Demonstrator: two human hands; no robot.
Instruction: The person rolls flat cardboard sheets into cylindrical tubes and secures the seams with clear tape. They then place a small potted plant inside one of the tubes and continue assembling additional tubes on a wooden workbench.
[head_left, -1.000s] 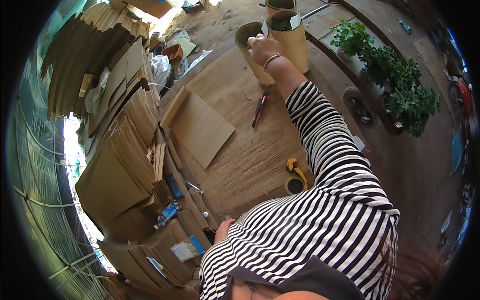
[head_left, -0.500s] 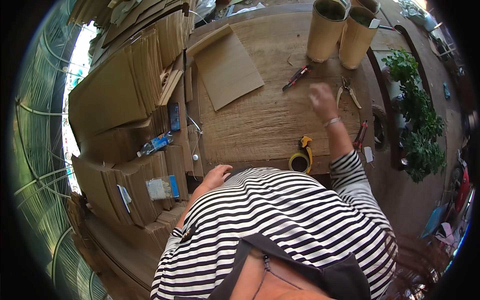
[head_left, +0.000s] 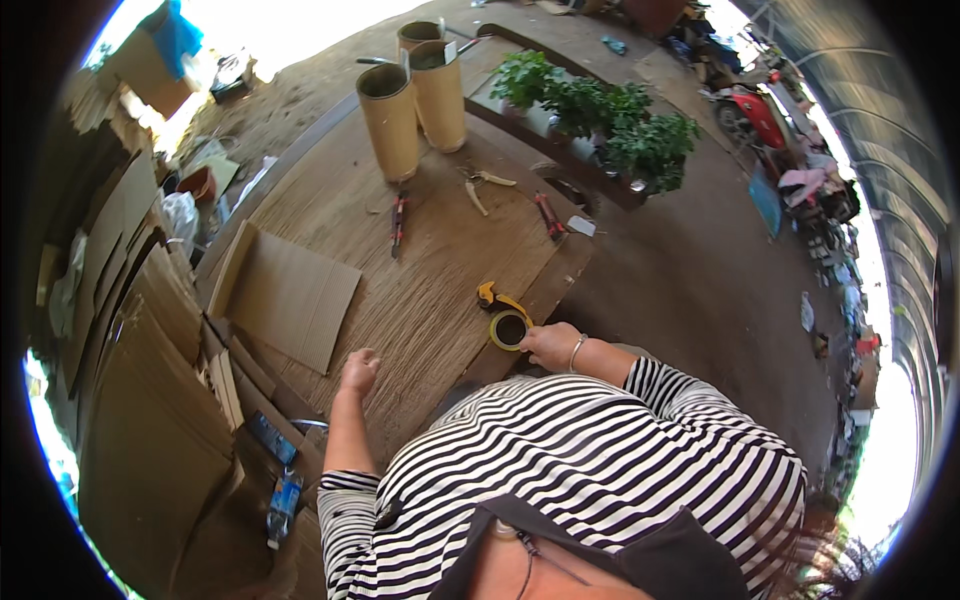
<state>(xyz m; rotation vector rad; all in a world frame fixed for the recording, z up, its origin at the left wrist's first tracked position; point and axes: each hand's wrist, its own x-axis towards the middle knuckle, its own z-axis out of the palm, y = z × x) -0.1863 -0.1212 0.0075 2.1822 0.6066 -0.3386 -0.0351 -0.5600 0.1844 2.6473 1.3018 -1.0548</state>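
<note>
My right hand [head_left: 548,344] rests on the near right of a wooden table [head_left: 440,270], its fingers against a yellow tape dispenser with a roll of tape [head_left: 507,322]. Whether the fingers grip the dispenser or only touch it is not clear. My left hand [head_left: 358,371] is curled into a loose fist on the table's near edge with nothing in it. A flat sheet of cardboard [head_left: 292,296] lies just left of that hand.
Three upright cardboard tubes [head_left: 390,120] stand at the table's far end. A red-handled tool [head_left: 398,220], pliers [head_left: 482,184] and another red tool [head_left: 549,214] lie on the table. Stacked cardboard [head_left: 140,330] fills the left side; potted plants [head_left: 610,125] sit to the right.
My right hand has drawn back from the far tubes to the tape dispenser at the near edge. My left hand has come up onto the table. The view has swung around.
</note>
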